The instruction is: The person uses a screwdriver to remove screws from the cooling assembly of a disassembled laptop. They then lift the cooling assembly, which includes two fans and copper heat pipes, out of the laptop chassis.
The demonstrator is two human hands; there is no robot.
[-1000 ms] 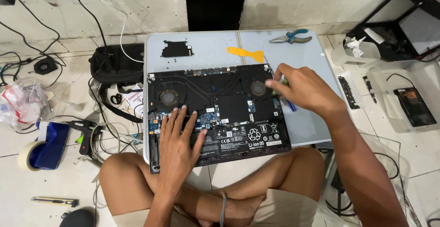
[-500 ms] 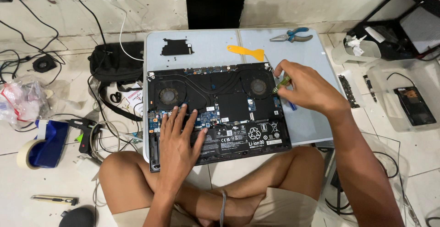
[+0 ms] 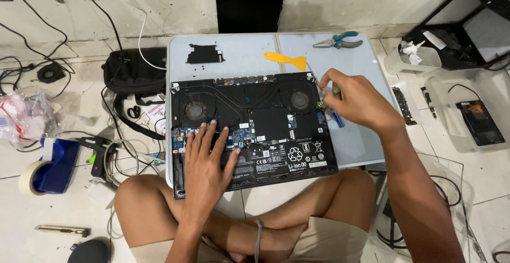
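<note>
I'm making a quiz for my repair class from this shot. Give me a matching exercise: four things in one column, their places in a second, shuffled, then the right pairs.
Things:
1. yellow plastic pry tool
2. blue-handled pliers
3. left hand
4. roll of beige masking tape

Places:
A. on the floor, far left of the picture
B. flat on the opened black laptop, beside the battery
C. far right corner of the pale table
D. on the table just beyond the laptop's far edge

Pairs: 1-D, 2-C, 3-B, 4-A
</note>
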